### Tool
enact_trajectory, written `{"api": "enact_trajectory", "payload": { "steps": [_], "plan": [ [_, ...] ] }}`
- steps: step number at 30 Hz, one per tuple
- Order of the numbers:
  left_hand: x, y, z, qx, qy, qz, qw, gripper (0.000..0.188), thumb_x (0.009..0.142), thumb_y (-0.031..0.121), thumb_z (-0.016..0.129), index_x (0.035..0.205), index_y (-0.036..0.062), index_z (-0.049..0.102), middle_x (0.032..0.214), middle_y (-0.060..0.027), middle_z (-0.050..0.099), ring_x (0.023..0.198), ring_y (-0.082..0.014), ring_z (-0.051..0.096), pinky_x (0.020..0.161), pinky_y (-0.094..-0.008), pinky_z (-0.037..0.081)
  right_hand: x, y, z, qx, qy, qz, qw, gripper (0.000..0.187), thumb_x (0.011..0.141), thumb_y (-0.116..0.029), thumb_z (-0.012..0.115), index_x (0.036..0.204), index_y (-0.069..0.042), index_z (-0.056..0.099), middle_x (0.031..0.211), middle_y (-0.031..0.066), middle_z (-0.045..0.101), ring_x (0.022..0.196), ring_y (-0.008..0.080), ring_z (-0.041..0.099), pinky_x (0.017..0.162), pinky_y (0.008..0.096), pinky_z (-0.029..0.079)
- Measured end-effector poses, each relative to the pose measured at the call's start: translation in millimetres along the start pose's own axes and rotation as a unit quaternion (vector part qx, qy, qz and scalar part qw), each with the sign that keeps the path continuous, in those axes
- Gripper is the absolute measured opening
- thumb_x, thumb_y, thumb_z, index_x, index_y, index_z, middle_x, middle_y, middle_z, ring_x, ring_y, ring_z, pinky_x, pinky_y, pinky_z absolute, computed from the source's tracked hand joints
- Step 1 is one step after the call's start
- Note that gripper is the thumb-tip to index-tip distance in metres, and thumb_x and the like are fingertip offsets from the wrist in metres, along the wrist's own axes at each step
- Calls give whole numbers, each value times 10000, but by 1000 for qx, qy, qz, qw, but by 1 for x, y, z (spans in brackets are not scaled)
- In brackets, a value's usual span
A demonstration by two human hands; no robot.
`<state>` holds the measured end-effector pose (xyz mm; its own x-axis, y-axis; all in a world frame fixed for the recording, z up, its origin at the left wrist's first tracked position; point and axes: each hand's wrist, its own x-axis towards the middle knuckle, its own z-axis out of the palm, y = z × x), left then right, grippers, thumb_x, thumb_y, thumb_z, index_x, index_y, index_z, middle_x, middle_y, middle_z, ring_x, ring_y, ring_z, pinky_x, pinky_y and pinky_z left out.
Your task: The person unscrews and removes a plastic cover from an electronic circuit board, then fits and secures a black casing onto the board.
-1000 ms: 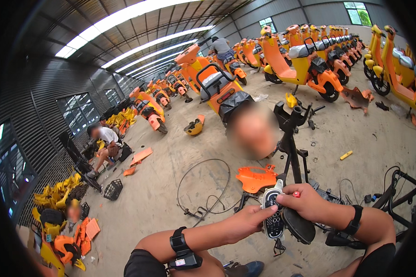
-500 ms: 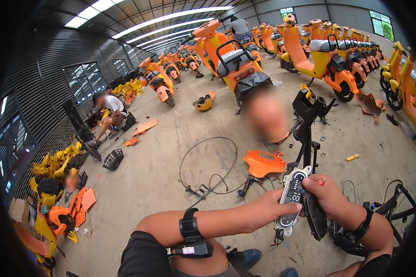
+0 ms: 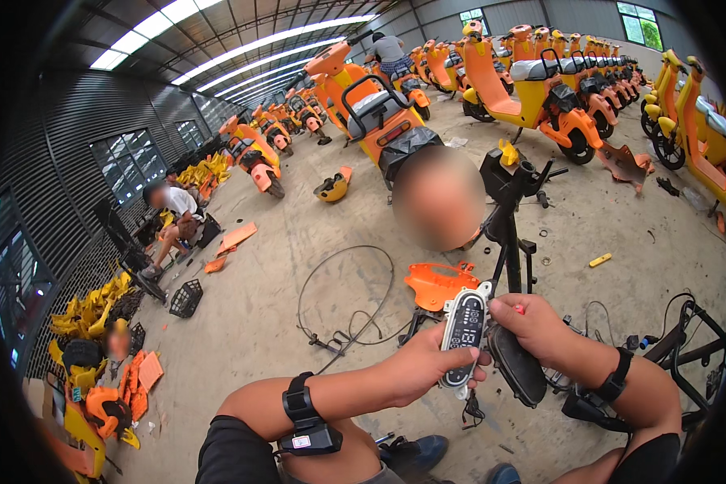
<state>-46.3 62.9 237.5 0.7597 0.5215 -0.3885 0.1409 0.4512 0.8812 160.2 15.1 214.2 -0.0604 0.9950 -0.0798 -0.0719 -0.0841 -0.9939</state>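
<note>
My left hand point(image 3: 427, 363) is closed around a scooter dashboard display point(image 3: 465, 327), a long rounded panel with a pale rim and light segments on a dark face. Its thumb lies across the lower part of the face. Beside it my right hand point(image 3: 540, 327) grips a black oval cover point(image 3: 515, 367), which hangs at a tilt below the fingers. A small red bit point(image 3: 520, 309) shows by the right fingers; what it belongs to is hidden. Beyond the hands stands a bare black scooter steering stem point(image 3: 506, 234). A short dark cable point(image 3: 473, 410) dangles under the display.
An orange body panel point(image 3: 441, 284) and a looped black cable point(image 3: 300, 302) lie on the floor ahead. To the right are a black tubular frame point(image 3: 686, 339) and a yellow tool point(image 3: 600, 260). Orange scooters point(image 3: 371, 121) stand beyond; a seated person point(image 3: 181, 214) is at left.
The display and the black cover have come apart, with a gap between their lower ends. Both hands have shifted slightly left in view, and the whole scene has shifted left too.
</note>
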Motion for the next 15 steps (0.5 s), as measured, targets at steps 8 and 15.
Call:
{"api": "enact_trajectory", "payload": {
  "steps": [8,15],
  "plan": [
    [19,-7,8,66,-54,-19,996,226,963,80,583,1167,36,497,1030,-104,656,895,-182,669,804,-332,555,0,-1,-16,40,-24,12,999,323,954,-318,640,1019,-3,670,842,34,684,683,73,601,615,238,495],
    [34,-14,11,70,-70,-38,994,220,959,71,579,1163,37,504,1011,-89,653,858,-163,661,779,-316,549,-3,7,-28,77,-1,96,992,291,936,-278,659,982,9,671,843,46,692,687,83,619,616,247,508]
  ]
}}
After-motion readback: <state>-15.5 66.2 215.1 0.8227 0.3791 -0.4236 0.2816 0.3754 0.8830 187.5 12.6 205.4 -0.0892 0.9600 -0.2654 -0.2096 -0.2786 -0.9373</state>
